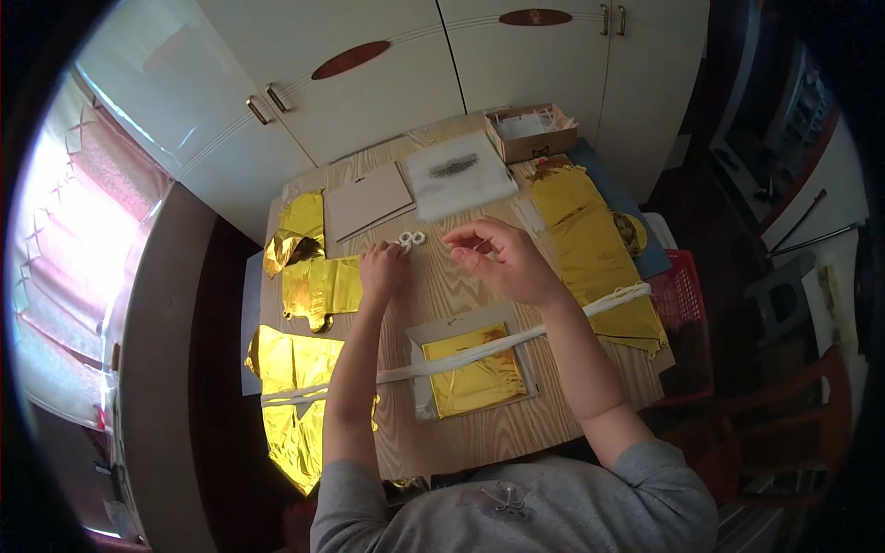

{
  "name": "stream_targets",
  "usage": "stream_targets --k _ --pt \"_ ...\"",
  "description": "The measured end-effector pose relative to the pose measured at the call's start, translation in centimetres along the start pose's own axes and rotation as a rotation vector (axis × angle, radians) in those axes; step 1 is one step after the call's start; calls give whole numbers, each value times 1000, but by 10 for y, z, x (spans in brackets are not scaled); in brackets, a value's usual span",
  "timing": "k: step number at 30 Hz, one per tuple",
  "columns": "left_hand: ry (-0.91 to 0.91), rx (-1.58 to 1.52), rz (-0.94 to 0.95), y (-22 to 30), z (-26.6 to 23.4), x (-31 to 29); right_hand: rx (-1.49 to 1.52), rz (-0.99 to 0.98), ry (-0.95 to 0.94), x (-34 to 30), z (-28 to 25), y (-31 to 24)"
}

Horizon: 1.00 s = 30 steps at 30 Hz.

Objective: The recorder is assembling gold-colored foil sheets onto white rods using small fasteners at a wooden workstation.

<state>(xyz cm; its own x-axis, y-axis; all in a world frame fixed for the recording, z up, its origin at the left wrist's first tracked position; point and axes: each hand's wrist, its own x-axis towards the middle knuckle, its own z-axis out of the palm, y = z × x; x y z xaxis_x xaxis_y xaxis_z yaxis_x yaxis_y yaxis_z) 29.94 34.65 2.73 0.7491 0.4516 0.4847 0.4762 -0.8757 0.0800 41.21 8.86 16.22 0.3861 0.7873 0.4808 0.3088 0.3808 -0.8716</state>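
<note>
Overhead, a person works at a wooden table (461,433). Starting at nine o'clock, flat gold foil balloons (309,286) lie uninflated, and a white ribbon (479,348) stretches across another in a clear packet (475,373). The left hand (383,272), knuckles up and fingers curled together, rests on a small white ribbon coil (411,239) near centre. The right hand (498,258), raised toward one o'clock, pinches a thin white strand. Judging by this, most tying remains.

A table (479,433) fills the frame's centre; a packet (475,373) lies at lower centre with a strip (516,339) across it, foil sheets (590,240) at right and left, a box (532,134) at upper right, cupboards (387,83) behind
</note>
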Motion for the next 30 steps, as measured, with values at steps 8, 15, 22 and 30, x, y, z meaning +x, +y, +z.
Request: stream_targets --k 8,15,22,30 --pt "39 -126 -49 5 -37 -26 -286 69 -323 -4 15 -3" --pt "-111 -358 -15 54 -108 -100 -616 108 -728 -40 56 59" --pt "-168 -131 69 106 -125 -174 -675 137 -621 -65 74 85" --pt "-168 -64 56 116 -112 -198 -727 105 -585 -72 99 93"
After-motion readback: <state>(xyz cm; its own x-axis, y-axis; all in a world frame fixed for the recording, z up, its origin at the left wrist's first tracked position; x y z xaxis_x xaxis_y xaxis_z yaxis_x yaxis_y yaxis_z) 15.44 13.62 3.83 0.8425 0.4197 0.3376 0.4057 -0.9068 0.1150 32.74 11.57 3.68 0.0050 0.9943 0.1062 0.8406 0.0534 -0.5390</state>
